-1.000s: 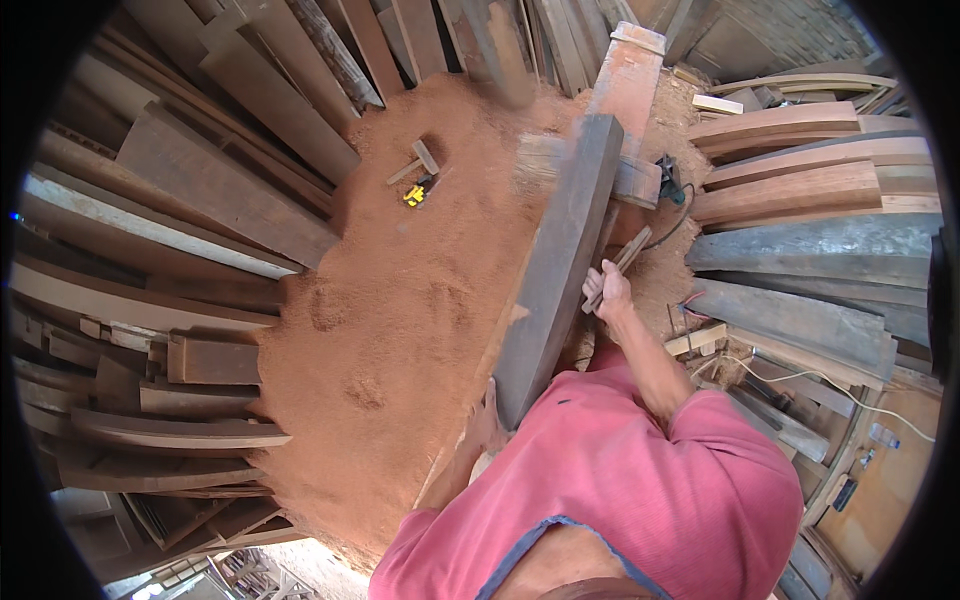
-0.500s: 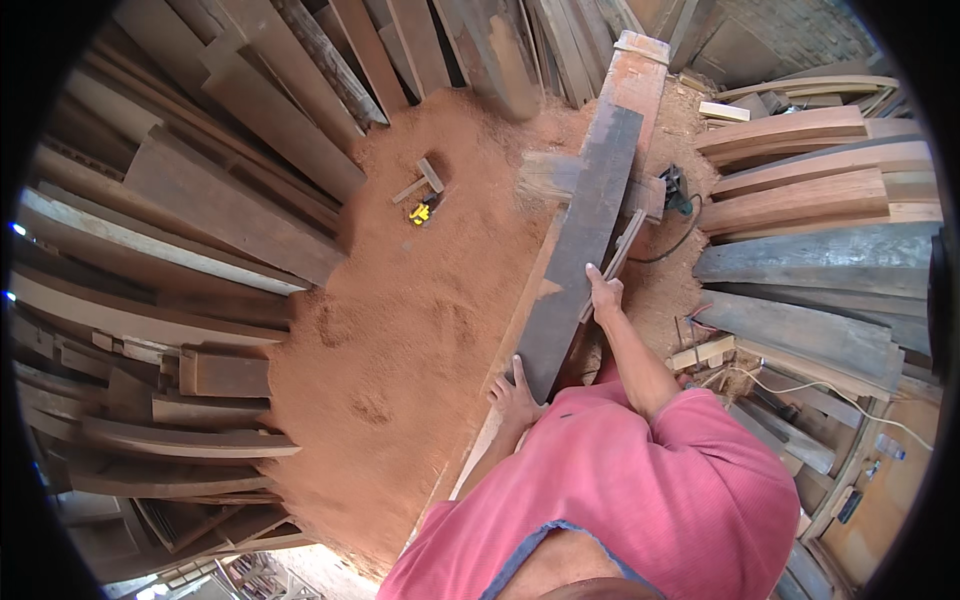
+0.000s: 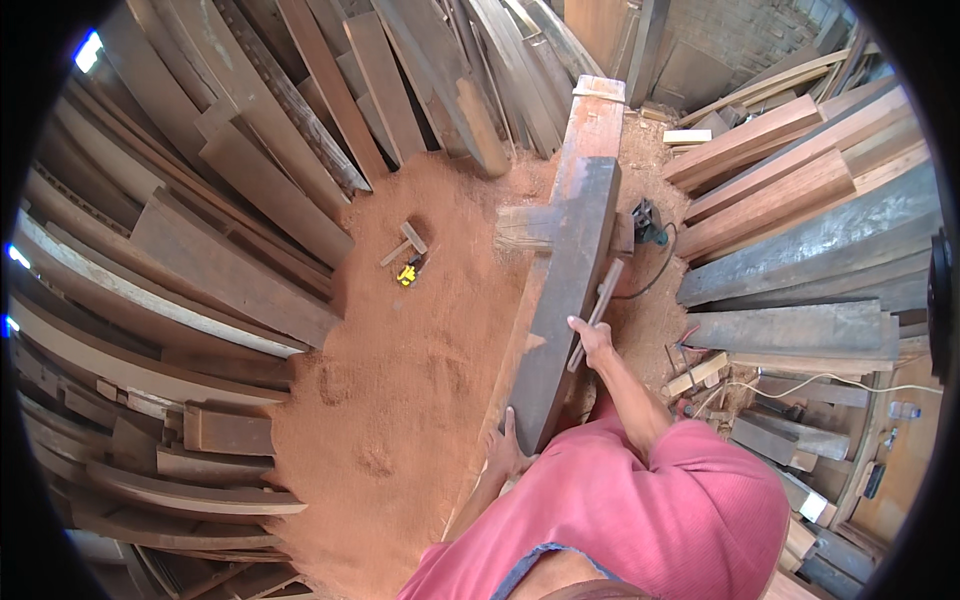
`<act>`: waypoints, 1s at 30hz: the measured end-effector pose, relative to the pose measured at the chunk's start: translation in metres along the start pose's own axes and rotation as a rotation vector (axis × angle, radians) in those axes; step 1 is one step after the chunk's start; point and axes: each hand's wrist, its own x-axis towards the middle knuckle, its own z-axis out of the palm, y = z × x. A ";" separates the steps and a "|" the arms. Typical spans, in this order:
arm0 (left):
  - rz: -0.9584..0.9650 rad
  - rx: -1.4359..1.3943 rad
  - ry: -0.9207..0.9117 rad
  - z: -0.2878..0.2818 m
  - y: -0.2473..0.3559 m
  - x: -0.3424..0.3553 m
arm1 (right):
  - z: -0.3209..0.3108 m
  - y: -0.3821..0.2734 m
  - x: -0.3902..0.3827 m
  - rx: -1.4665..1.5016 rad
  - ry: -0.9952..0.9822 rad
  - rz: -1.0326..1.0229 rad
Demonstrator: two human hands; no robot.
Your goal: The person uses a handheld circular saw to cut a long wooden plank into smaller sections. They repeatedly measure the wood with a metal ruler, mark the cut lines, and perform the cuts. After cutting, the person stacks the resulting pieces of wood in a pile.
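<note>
Beam (image 3: 568, 305), one, touching left hand (image 3: 507, 454); right hand (image 3: 596, 343) holding slim wood (image 3: 606, 290).

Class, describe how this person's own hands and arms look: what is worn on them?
The left hand and right hand are bare, without gloves. The right forearm is uncovered below a short pink sleeve, part of a pink shirt with blue neckline edging.

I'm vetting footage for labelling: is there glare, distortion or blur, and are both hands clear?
Head view: a bright gap at upper left looks blown out and a grey board at right has a pale sheen; head view: planks at left look bowed near the rim; head view: the left hand and right hand show no obvious blur.
</note>
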 end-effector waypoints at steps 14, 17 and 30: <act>0.127 -0.075 0.079 -0.047 -0.060 0.008 | 0.068 0.010 -0.002 -0.082 0.149 -0.091; -0.056 -0.092 0.077 -0.053 -0.031 -0.009 | 0.070 0.024 0.002 0.023 0.176 -0.119; -0.260 0.029 0.149 -0.056 0.004 -0.014 | 0.027 0.062 0.052 0.610 -0.126 0.301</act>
